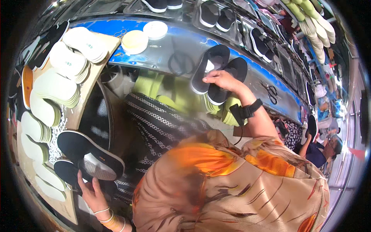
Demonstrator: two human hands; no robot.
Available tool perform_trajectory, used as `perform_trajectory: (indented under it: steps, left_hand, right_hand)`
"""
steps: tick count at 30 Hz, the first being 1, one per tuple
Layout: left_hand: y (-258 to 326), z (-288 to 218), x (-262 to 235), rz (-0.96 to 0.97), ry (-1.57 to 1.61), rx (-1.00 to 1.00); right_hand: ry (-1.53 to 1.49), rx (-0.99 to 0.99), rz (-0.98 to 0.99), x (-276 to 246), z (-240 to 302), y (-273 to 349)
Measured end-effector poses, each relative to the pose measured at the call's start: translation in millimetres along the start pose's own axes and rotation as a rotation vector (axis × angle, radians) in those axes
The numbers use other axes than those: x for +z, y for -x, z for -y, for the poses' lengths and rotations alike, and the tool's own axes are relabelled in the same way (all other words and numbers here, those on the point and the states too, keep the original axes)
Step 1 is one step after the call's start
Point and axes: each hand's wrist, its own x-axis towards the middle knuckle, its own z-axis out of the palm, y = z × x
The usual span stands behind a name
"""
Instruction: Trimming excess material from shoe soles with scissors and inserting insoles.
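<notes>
On the left, my left hand (92,193) has its visible fingers stretched apart, with the tips touching a pair of black slip-on shoes. The nearer-to-me shoe (63,170) is partly covered by the other shoe (71,144), whose pale patterned insole shows. Across the metal bench, my right hand (224,80) grips a black slip-on shoe (217,54) at its heel, fingers pressed on the rim. A second black shoe (237,69) lies against it, partly hidden by that hand. What the hidden fingers of both hands do cannot be seen.
White insole stacks (54,87) cover a wooden board (87,92) at left, beside scattered white bits (55,135). Two round tubs (134,41) and black scissors (272,92) sit on the blue-edged bench (176,50). Racks of shoes (210,13) stand behind. Another person (319,149) sits far right.
</notes>
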Motion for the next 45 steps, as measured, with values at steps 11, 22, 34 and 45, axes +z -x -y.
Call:
perform_trajectory:
  steps: [11, 22, 34, 45]
  left_hand:
    - [1, -1, -2, -0.001, 0.144, 0.185]
    - [38, 52, -63, -0.329, 0.082, 0.118]
    - [-67, 186, -140, -0.271, -0.527, -0.205]
    - [-81, 199, -165, -0.118, -0.441, -0.119]
  right_hand:
    - [0.586, -0.227, -0.611, -22, -100, 44]
    - [0.760, -0.722, -0.284, -32, 135, -27]
    - [1.105, -1.788, 0.409, 430, 482, 74]
    - [1.343, -1.883, 0.524, 473, 471, 65]
